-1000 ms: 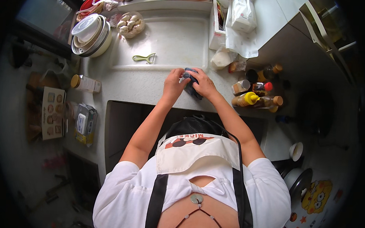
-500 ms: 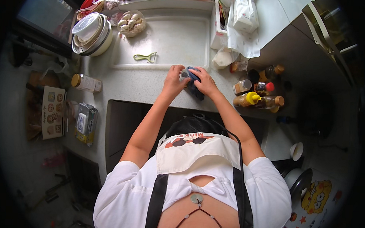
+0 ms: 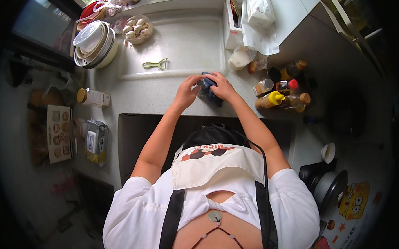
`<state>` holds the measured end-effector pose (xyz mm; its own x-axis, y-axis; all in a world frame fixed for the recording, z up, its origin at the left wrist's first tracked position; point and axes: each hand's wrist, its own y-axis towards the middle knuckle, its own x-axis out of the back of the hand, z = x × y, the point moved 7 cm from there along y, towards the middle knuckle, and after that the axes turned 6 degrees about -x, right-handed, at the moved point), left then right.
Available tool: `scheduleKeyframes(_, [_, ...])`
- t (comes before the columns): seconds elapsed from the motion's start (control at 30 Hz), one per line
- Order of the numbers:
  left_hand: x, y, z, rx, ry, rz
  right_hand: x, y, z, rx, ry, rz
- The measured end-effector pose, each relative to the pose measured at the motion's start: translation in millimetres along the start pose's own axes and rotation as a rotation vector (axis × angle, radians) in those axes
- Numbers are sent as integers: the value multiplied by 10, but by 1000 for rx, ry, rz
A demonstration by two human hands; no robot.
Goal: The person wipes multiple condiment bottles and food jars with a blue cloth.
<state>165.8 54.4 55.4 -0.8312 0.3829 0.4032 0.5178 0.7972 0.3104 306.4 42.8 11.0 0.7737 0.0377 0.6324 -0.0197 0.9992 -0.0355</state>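
Observation:
Just in front of the white tray (image 3: 183, 71), both my hands meet over the counter. My right hand (image 3: 222, 87) is closed on a dark blue cloth (image 3: 215, 98), whose end hangs down toward me. With curved fingers, my left hand (image 3: 187, 91) grips a small clear glass-like container (image 3: 200, 87), mostly covered by the fingers and the cloth. The cloth presses against this container. Farther left, a green peeler (image 3: 154, 64) lies in the tray, and a clear tub of garlic bulbs (image 3: 138, 29) sits at its far left corner.
Stacked bowls and strainers (image 3: 96, 45) stand left of the tray. A lidded jar (image 3: 93, 97) and a wipes pack (image 3: 96, 140) lie on the left counter. Several sauce bottles (image 3: 270, 99) crowd the right side. A white box (image 3: 233, 27) stands behind them.
My fingers have shifted around the container, and the cloth now covers more of it. The whole view has turned slightly. Other things on the counter keep their places.

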Motion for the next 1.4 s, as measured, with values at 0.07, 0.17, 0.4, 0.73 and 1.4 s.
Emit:
scheduleKeyframes(0.07, [-1, 17, -16, 1, 23, 35, -118, -1, -20, -27, -31, 38])
scheduleKeyframes(0.17, [-25, -10, 31, 14, -6, 54, -196, -80, 10, -114, -95, 105])
scheduleKeyframes(0.4, [-66, -82, 166, -69, 54, 8, -118, -463, -215, -286, -291, 82])
scheduleKeyframes(0.73, [-333, -127, 673, 161, -53, 92, 201, -1448, -714, -417, 395, -338])
scheduleKeyframes(1.4, [-1645, -157, -1179, 11, -224, 498, 1031, -2265, -778, -472, 1102, -96])
